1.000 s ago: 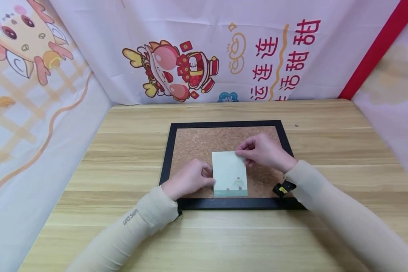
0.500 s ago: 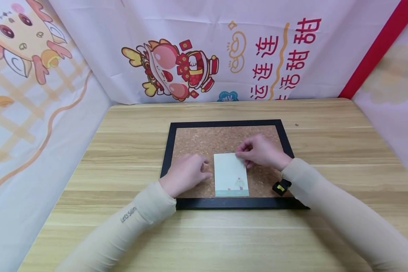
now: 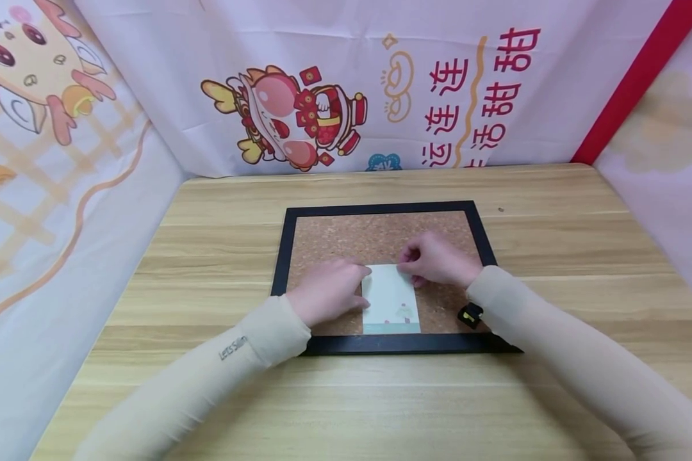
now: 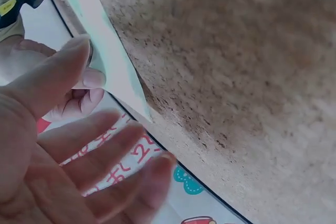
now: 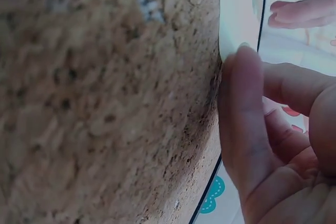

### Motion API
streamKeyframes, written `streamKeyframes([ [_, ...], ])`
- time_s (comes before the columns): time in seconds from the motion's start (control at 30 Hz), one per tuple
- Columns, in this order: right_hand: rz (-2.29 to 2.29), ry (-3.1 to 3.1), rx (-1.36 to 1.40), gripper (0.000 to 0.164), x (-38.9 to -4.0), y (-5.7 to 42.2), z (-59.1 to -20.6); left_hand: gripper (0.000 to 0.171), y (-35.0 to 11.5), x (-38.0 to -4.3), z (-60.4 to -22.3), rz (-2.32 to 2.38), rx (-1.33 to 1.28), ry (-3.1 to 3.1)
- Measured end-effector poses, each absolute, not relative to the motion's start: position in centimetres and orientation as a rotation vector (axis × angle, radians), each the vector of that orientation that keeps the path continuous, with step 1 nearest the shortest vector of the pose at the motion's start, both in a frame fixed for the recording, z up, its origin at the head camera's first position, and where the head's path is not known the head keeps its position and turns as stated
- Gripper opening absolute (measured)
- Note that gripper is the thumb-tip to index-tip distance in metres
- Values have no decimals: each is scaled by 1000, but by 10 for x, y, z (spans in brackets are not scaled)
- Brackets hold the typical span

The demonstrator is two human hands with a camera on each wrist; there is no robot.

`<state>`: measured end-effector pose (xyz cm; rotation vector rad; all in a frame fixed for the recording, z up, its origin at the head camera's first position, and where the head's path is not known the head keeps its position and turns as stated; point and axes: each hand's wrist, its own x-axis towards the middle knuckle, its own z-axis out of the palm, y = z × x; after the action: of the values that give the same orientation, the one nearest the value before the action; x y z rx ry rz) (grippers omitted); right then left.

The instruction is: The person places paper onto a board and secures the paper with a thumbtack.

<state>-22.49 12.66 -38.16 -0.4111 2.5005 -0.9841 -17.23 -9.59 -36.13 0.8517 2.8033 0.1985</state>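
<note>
A pale green sheet of note paper (image 3: pixel 389 298) with a darker green band along its near edge lies over the cork board (image 3: pixel 346 237). My right hand (image 3: pixel 438 259) pinches the sheet at its far right corner between thumb and fingers. At the sheet's left edge is my left hand (image 3: pixel 329 291), its thumb and index finger apart and overlapping that edge in the head view. The left wrist view shows the left hand's fingers (image 4: pixel 100 156) loosely spread, with nothing between them. From the right wrist, the pinching fingertips (image 5: pixel 244 59) show right at the paper (image 5: pixel 239 14).
A black frame (image 3: pixel 403 344) surrounds the cork. The board lies on a wood-grain table (image 3: pixel 346 403). Printed cloth (image 3: pixel 346 38) hangs behind the table and at both sides. A tiny dark speck (image 3: pixel 500 209) lies right of the board. A black strap with a camera (image 3: pixel 469 315) hangs at the right wrist.
My left hand drew back from the sheet's left edge, then came back to it with its index finger farther up. The right hand keeps its pinch; the sheet's far edge has come slightly nearer.
</note>
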Motion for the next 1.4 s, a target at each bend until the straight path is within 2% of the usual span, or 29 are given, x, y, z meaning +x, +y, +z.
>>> streamKeyframes([
  [0.23, -893, 2535, -371, 6, -225, 122, -381, 63, -95, -177, -361, 85, 809, 2776],
  [0.57, -744, 2629, -385, 9, -227, 118, -381, 68, -93, -178, -362, -15, 783, 2711],
  [0.9, -731, 2639, -432, 9, -230, 122, -375, 103, -89, -175, -368, -128, 715, 2670],
  [1.07, -749, 2779, -508, 11, -241, 143, -356, 106, -87, -173, -367, -151, 711, 2656],
  [1.23, -739, 2967, -534, 16, -263, 183, -331, 109, -90, -171, -368, -137, 721, 2656],
  [1.4, -726, 3048, -421, 23, -284, 235, -318, 109, -94, -168, -369, -130, 715, 2663],
])
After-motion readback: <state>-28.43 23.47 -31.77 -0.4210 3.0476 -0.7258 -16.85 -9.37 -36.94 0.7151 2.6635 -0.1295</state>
